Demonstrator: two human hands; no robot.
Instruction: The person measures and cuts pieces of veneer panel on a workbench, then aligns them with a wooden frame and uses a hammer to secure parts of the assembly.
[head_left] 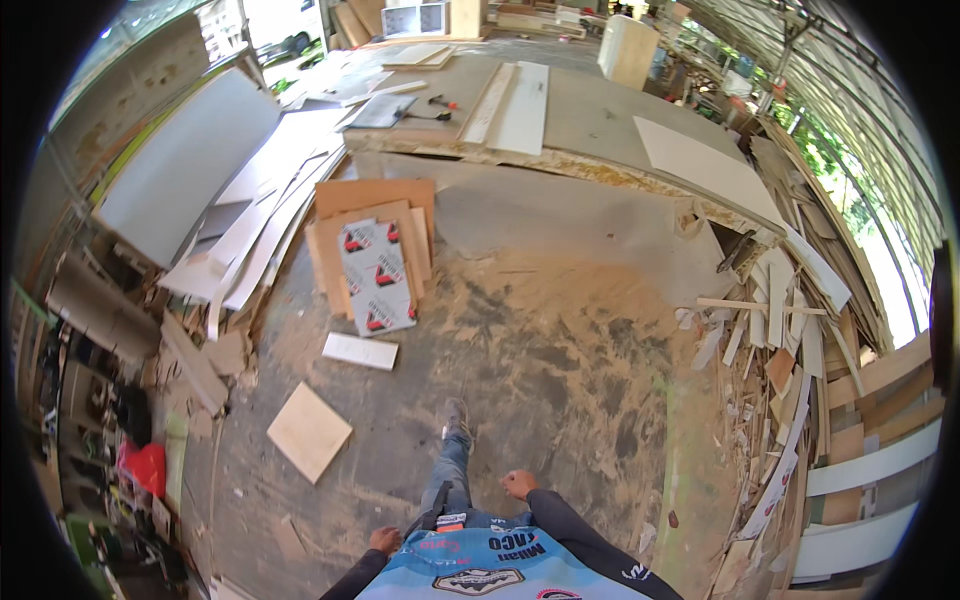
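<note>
My left hand (pixel 385 540) hangs low beside my body, above the floor; it is too small and partly turned away to show how its fingers lie. At my right side, my right hand (pixel 519 484) is loosely curled with nothing visible in it. Neither hand touches any board. Between them one leg in jeans steps forward, its shoe (pixel 456 415) on the dusty floor. A square pale wood panel (pixel 310 432) lies to the left of that foot. Beyond it are a short white board (pixel 360 350) and a stack of brown boards (pixel 424 215) with a printed grey sheet (pixel 378 275) on top.
A large worktable (pixel 590 110) spans the far side, bearing white strips (pixel 520 108) and a black tool with a red part (pixel 440 104). White panels (pixel 190 165) lean at the left. Scrap wood (pixel 785 300) is heaped along the right. Sawdust covers the floor (pixel 560 390).
</note>
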